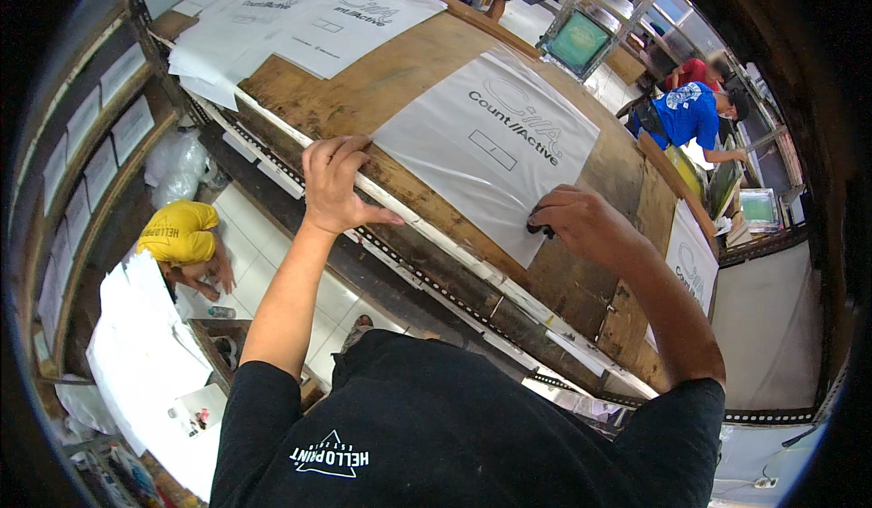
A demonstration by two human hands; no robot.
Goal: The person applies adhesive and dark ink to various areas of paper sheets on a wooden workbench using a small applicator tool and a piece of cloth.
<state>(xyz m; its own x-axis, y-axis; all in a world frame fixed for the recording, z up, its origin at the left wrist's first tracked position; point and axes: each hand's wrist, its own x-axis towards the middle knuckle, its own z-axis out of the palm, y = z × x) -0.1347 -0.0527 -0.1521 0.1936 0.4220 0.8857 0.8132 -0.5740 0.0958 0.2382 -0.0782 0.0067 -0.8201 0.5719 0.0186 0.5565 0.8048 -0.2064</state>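
Observation:
A translucent white plastic sheet or bag (436,144) with dark printed lettering and a small outlined box lies flat on the brown wooden tabletop (391,67). My right hand (577,222) is closed around a small black thing, perhaps a wad of cloth, and holds it against the sheet's near right corner. Its fingers partly cover that thing. My left hand (338,185) rests on the table's near edge beside the sheet's left corner, thumb spread from the fingers, holding nothing. Similar printed sheets (313,49) overlap at the far left, and another printed sheet (688,258) lies at the right.
Wooden strips (668,176) border the table's far side. Past it, a person in blue (686,113) bends over near a green framed screen (579,43). Below left, a person in yellow (180,234) crouches by stacked white sheets (136,344). Shelves (150,135) stand at the left.

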